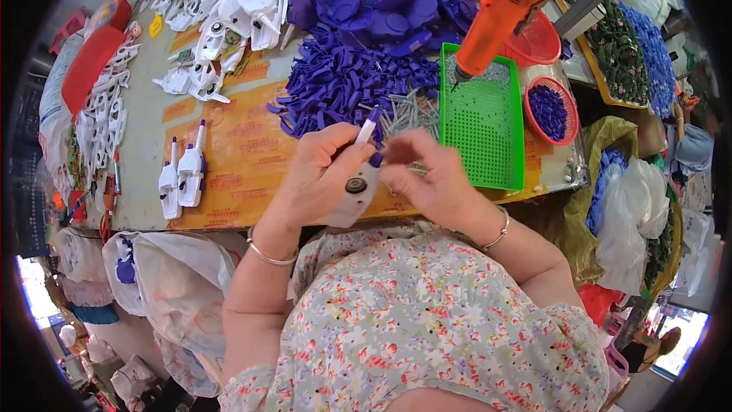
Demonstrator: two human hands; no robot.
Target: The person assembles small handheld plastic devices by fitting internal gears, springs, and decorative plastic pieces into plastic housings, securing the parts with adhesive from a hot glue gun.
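Note:
My left hand [324, 172] is closed around a white plastic toy casing [352, 200], shaped like a small guitar with a purple-tipped neck and a dark round part in its body. My right hand [431, 175] is at the casing's right side, fingers curled together and slightly blurred; what they pinch is hidden. A small purple piece [376, 159] shows on the casing between my hands. Just beyond lie a heap of narrow purple plastic parts [347, 76] and a pile of clear, stick-like parts [412, 112]. Two similar white casings [190, 175] with purple tips lie to the left.
An orange power screwdriver [499, 15] hangs above a green perforated tray [482, 137] holding tiny screws. A red basket [550, 111] of small purple parts stands right of it. White casings [244, 11] and larger purple shells [389, 4] are heaped at the back. Bags [168, 275] hang along the table's front.

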